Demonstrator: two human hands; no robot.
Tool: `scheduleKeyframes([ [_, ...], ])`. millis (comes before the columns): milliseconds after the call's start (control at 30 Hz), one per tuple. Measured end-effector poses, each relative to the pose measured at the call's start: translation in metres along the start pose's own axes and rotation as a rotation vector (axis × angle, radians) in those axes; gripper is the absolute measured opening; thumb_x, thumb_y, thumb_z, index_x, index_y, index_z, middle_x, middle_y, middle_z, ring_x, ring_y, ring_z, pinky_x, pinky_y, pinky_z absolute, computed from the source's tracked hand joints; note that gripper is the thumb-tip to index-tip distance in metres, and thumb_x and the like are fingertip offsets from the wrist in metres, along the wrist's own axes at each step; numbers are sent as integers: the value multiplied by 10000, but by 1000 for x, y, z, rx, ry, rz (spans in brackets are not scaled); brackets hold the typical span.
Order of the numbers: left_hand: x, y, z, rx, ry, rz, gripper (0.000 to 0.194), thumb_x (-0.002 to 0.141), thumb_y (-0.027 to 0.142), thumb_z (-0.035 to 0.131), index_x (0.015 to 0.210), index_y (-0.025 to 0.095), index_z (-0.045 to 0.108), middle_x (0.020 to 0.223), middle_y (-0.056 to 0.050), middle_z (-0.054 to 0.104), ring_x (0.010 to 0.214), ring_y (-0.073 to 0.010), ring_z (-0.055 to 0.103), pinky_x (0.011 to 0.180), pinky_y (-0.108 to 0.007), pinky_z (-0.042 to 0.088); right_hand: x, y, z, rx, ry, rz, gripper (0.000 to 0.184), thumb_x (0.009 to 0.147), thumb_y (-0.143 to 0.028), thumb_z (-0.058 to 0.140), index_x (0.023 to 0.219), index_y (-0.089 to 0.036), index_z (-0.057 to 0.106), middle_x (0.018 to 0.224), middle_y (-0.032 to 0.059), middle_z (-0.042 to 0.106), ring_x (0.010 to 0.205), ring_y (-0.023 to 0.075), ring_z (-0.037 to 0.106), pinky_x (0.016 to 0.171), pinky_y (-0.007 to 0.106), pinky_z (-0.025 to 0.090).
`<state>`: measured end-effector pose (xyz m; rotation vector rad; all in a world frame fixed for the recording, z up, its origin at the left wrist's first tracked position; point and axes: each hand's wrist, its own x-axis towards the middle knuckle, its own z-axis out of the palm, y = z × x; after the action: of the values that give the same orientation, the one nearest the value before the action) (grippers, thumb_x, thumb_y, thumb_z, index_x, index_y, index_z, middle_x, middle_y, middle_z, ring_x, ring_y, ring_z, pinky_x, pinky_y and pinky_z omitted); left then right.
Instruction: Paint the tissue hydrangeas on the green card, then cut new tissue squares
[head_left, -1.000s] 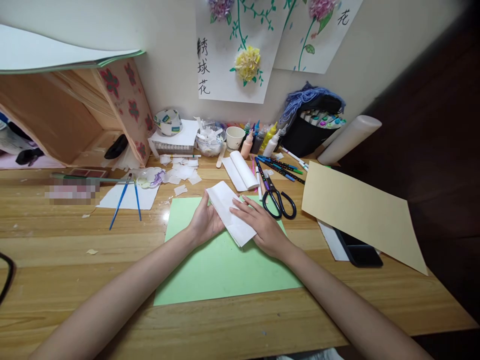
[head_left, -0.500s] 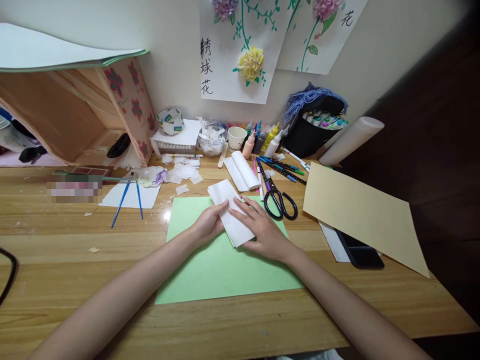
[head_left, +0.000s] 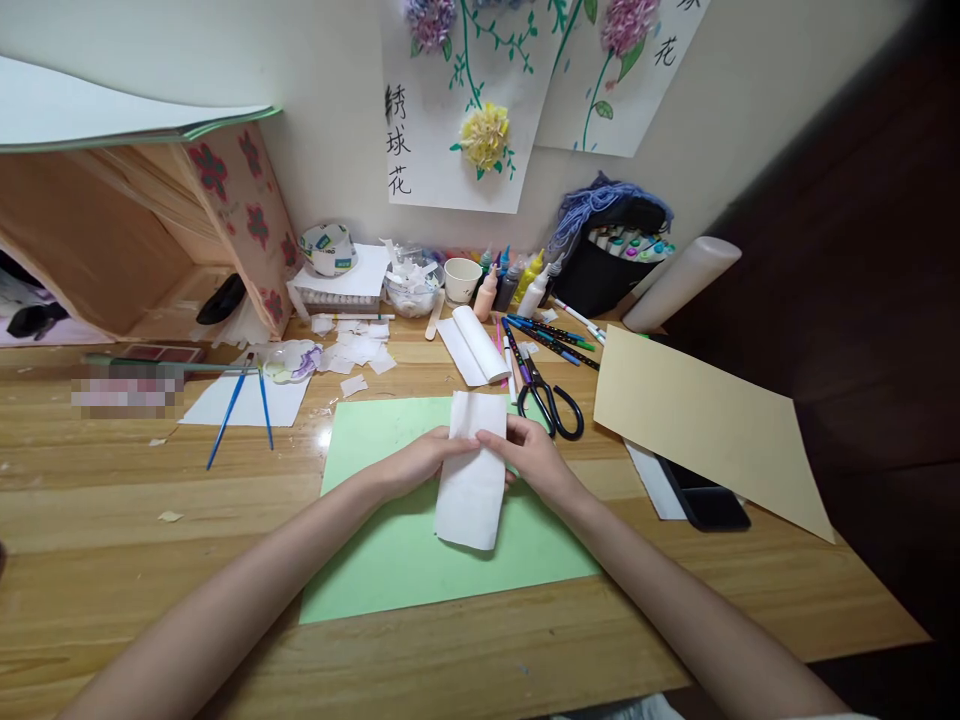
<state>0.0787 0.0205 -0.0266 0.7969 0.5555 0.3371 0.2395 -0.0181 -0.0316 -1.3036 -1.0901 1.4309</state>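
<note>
A folded strip of white paper is held upright lengthwise over a light green sheet. My left hand grips its left edge, thumb on top and fingers behind it. From the right side my right hand pinches the same paper, its thumb on the front near the left thumb. The fingers behind the paper are mostly hidden. Just beyond lies a loosely rolled white paper. Black-handled scissors rest right of it, next to several pens.
Paint bottles, a paper cup and a bowl of paper scraps line the wall. At left are two blue brushes and a pink box. A tan sheet partly covers a black phone at right.
The folded paper has turned from a slant to nearly straight and come slightly nearer. My right hand, earlier spread flat over it, now pinches its right edge. The view has shifted a little.
</note>
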Motion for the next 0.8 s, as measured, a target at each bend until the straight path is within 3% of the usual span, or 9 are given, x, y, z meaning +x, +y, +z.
scheduleKeyframes([
  [233, 1, -4, 0, 53, 48, 54, 339, 843, 387, 571, 937, 86, 697, 906, -156, 729, 767, -218, 673, 757, -313, 478, 3, 1, -2, 41, 134, -42, 372, 634, -499, 723, 672, -151, 597, 494, -41, 516, 372, 79, 423, 331, 215, 333],
  [467, 4, -7, 8, 228, 277, 85, 375, 772, 459, 632, 703, 96, 695, 654, -80, 695, 569, -163, 565, 564, -255, 380, 5, 5, -6, -57, 244, -144, 469, 739, -594, 581, 547, -185, 451, 489, -40, 423, 462, 95, 381, 417, 233, 319],
  [600, 3, -7, 10, 270, 305, 95, 311, 715, 425, 696, 716, 114, 673, 689, -60, 689, 582, -155, 543, 548, -244, 363, 6, 6, -6, -78, 262, -173, 415, 800, -572, 517, 669, -177, 517, 596, -12, 513, 555, 122, 451, 509, 246, 381],
  [733, 3, -8, 10, 379, 337, 78, 342, 713, 461, 675, 703, 122, 639, 659, -45, 654, 568, -147, 509, 527, -237, 337, 8, 0, -12, -77, 323, -351, 325, 802, -443, 591, 1020, -211, 523, 907, 37, 605, 810, 160, 559, 687, 262, 462],
  [800, 3, -8, 9, 447, 348, 74, 374, 716, 499, 652, 690, 127, 622, 638, -37, 632, 559, -146, 490, 515, -237, 320, 9, -2, -18, -127, 350, -424, 316, 791, -402, 619, 1035, -229, 519, 963, 39, 594, 860, 159, 560, 726, 265, 468],
])
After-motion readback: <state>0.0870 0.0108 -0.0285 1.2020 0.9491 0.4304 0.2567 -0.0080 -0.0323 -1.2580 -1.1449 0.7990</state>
